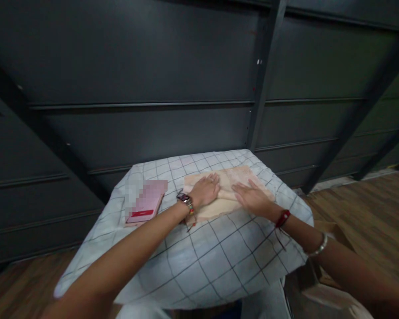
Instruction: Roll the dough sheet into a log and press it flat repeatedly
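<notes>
A pale peach folded cloth (234,177) lies flat on a table covered with a white checked tablecloth (213,257). My left hand (206,189) rests palm down on the cloth's left part, fingers spread. My right hand (252,197) presses flat on the cloth's lower middle, fingers pointing up-left. Neither hand grips anything. A watch and beads sit on my left wrist, a red thread and a silver bangle on my right.
A pink and red packet (146,206), partly blurred, lies on the tablecloth to the left of the cloth. A dark metal wall with slanted beams (262,75) stands right behind the table. Wooden floor (369,212) shows to the right and lower left.
</notes>
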### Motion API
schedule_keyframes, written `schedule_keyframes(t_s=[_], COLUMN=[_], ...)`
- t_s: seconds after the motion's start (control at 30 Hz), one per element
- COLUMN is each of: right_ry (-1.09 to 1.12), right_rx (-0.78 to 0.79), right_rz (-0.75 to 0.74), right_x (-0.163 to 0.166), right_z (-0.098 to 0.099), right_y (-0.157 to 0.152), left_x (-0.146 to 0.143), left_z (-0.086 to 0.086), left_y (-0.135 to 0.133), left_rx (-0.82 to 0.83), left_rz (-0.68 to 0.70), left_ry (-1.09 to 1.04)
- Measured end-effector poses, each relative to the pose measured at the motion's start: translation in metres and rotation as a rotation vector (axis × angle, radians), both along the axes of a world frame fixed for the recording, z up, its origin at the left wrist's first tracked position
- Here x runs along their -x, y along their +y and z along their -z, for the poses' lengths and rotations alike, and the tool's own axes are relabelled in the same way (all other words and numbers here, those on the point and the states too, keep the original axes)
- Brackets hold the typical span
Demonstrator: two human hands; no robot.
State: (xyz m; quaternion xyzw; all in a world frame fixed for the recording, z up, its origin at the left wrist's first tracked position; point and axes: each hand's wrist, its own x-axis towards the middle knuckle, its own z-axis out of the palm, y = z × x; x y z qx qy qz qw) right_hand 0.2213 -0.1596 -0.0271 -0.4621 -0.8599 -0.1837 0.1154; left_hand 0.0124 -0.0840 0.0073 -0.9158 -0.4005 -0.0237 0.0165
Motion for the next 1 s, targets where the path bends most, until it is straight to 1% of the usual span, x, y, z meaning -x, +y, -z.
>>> schedule_keyframes(t_s=[0.03, 0.1, 0.17, 0.2, 0.27, 0.33, 0.43, 0.53, 0.67, 0.73, 0.8, 0.87, 0.93, 1.0], right_ry=[-0.007, 0.002, 0.028, 0.038, 0.038, 0.052, 0.082, 0.086, 0.06, 0.051, 0.058, 0.054, 0.049, 0.059], right_rx=[-0.004, 0.007, 0.041, 0.065, 0.124, 0.167, 0.17, 0.105, 0.003, -0.052, -0.091, -0.107, -0.13, -0.171], right_rz=[0.006, 0.011, 0.022, 0.038, 0.085, 0.143, 0.147, 0.092, 0.056, 0.073, 0.129, 0.18, 0.171, 0.129], right_x=[-0.001, -0.002, -0.003, -0.004, -0.005, -0.006, -0.007, -0.004, 0.003, 0.009, 0.016, 0.023, 0.028, 0.028], right_z=[0.001, 0.002, 0.002, 0.0, -0.006, -0.013, -0.016, -0.009, 0.0, 0.0, 0.0, 0.003, 0.009, 0.015], right_y=[-0.001, -0.001, 0.003, 0.007, 0.018, 0.03, 0.033, 0.015, -0.015, -0.027, -0.037, -0.045, -0.049, -0.049], left_x=[-0.001, -0.002, -0.002, -0.002, -0.006, -0.013, -0.02, -0.016, 0.007, 0.019, 0.025, 0.024, 0.017, 0.005], left_z=[0.0, 0.002, 0.003, 0.003, 0.002, -0.001, -0.001, 0.005, 0.012, 0.014, 0.015, 0.016, 0.015, 0.013], left_y=[-0.002, -0.005, -0.004, -0.002, 0.007, 0.019, 0.027, 0.015, -0.011, -0.015, -0.012, -0.002, 0.011, 0.024], left_rx=[0.005, 0.021, 0.003, -0.008, 0.025, 0.034, 0.035, -0.003, -0.048, -0.053, -0.065, -0.071, -0.067, -0.058], left_rz=[-0.021, -0.019, 0.033, 0.044, 0.007, 0.009, 0.013, 0.007, 0.065, 0.061, 0.019, 0.004, 0.045, 0.108], left_ry=[0.005, 0.01, -0.025, -0.053, -0.089, -0.1, -0.101, -0.097, -0.102, -0.109, -0.122, -0.12, -0.103, -0.093])
